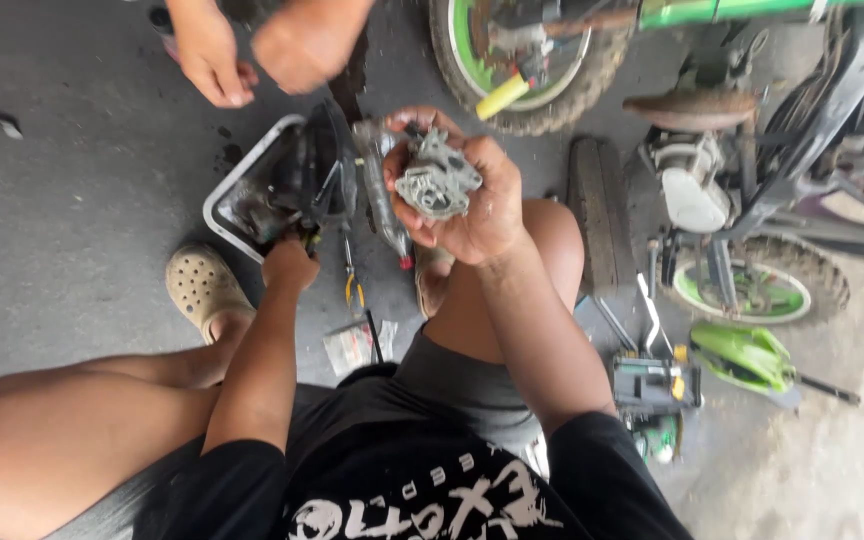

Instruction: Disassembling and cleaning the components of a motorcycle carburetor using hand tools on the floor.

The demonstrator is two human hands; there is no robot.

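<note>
My right hand (472,205) is raised in front of me, gripping a small grey metal engine part (437,178), dirty and cast with ports. My left hand (290,262) reaches down into a shallow tray (224,190) full of dark greasy parts and is closed around something there; what it grips is hidden. I am squatting, knees apart, with a beige clog (199,285) on my left foot.
Another person's two hands (252,50) hang at the top left. A small green-wheeled motorbike (732,200) lies dismantled at the right, its front tyre (527,60) at the top. Pliers with yellow handles (352,285), a plastic bag (352,345) and green parts (742,355) lie on the grey concrete.
</note>
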